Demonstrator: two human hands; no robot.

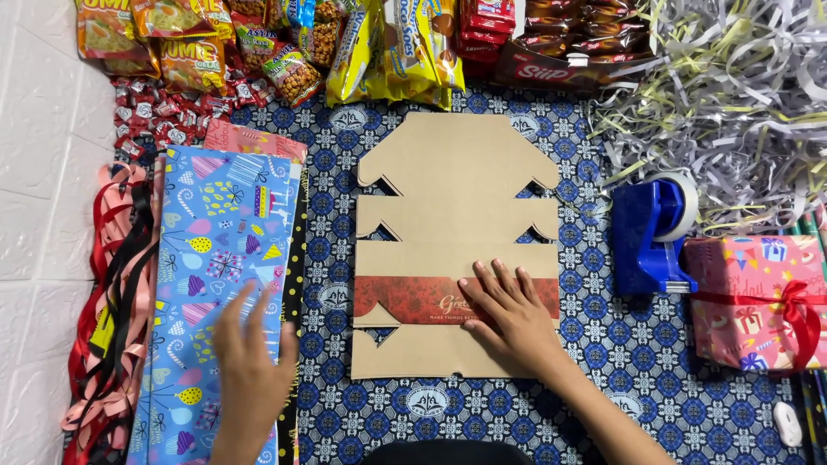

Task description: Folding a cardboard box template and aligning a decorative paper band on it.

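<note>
Spread over the worktop, a blue cloth with a repeating round floral print (603,344). At top right, a big loose heap of shredded paper strips in grey, white and pale yellow (732,95). Across the top edge, a row of snack packets in yellow, orange and red (284,43), with small red wrapped sweets (164,112) scattered below on the left. In the middle, lying flat on the cloth, an unfolded brown cardboard box blank with notched flaps and a red printed band across it (452,198). Left of that, a long sheet of light blue gift wrap printed with party motifs (220,258), on top of other sheets, a pink one showing at its upper end. Along the far left, a bundle of red, pink and black ribbons (112,301). At right, a pink wrapped gift box tied with a red ribbon bow (758,301), and just beside it a blue tape dispenser holding a roll of clear tape (650,232).

Right hand (508,314): flat, fingers spread wide, palm pressed down on the red band of the cardboard blank, holding nothing. Left hand (250,362): blurred, open with fingers extended, over the lower part of the blue gift wrap; contact with the paper not clear.
</note>
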